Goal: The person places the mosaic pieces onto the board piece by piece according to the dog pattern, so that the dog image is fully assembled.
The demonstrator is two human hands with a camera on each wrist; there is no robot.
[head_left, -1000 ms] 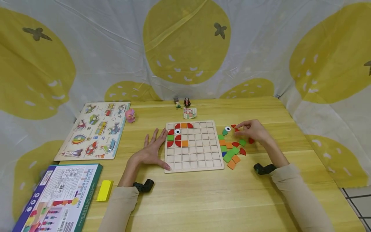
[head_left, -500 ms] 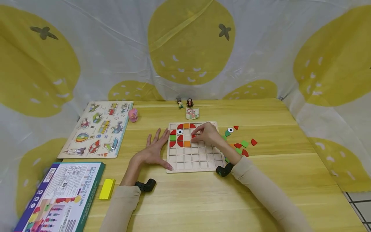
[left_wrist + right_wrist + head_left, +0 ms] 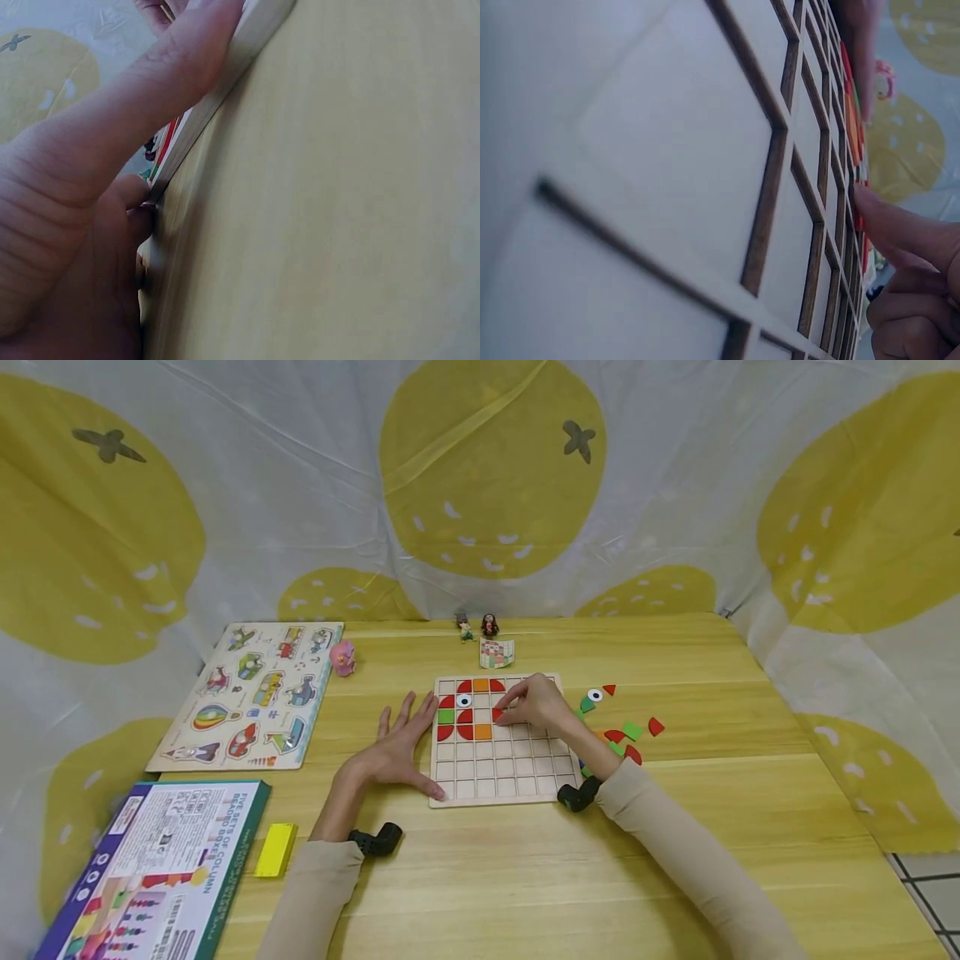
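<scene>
A square wooden grid board (image 3: 495, 768) lies on the table, its upper left cells filled with red, orange and green tiles and one eye tile (image 3: 464, 701). My left hand (image 3: 397, 752) is spread along the board's left side, fingertips at the upper edge and thumb at the lower left corner. The left wrist view shows the thumb (image 3: 172, 67) against the board's edge. Over the middle of the grid, my right hand (image 3: 536, 703) pinches a small red tile (image 3: 497, 715) between thumb and forefinger. Its shape is partly covered by the fingertips.
Loose tiles (image 3: 632, 732) in red, green and other colours lie right of the board, partly behind the right forearm. Behind it are a pattern card (image 3: 497, 653) and two figurines (image 3: 489, 625). Leftward lie a picture puzzle (image 3: 247, 693), pink toy (image 3: 342, 658), yellow block (image 3: 275, 850) and box (image 3: 165, 868).
My right hand has moved left from the loose tiles to the grid, bringing a red tile, and has barely shifted in the last half second. The left hand stays at the board's edge.
</scene>
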